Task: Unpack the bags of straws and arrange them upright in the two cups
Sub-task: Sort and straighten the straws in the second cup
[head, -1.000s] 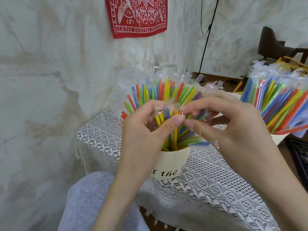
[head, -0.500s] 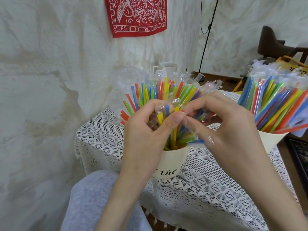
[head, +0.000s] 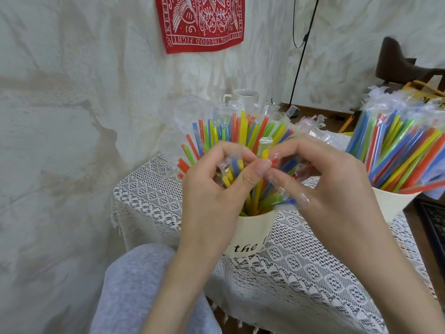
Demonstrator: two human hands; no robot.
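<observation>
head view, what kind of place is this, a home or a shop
Probably a home corner, not a shop: a small table under a lace tablecloth, a red printed cloth hung on the rough white wall, a dark chair behind.

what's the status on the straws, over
Left hand and right hand pinching wrapped straws in near cup. Far cup full. Nothing blocking.

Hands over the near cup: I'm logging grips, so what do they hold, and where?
Both the left hand and the right hand pinch wrapped straws near their upper ends, above the cup.
</observation>
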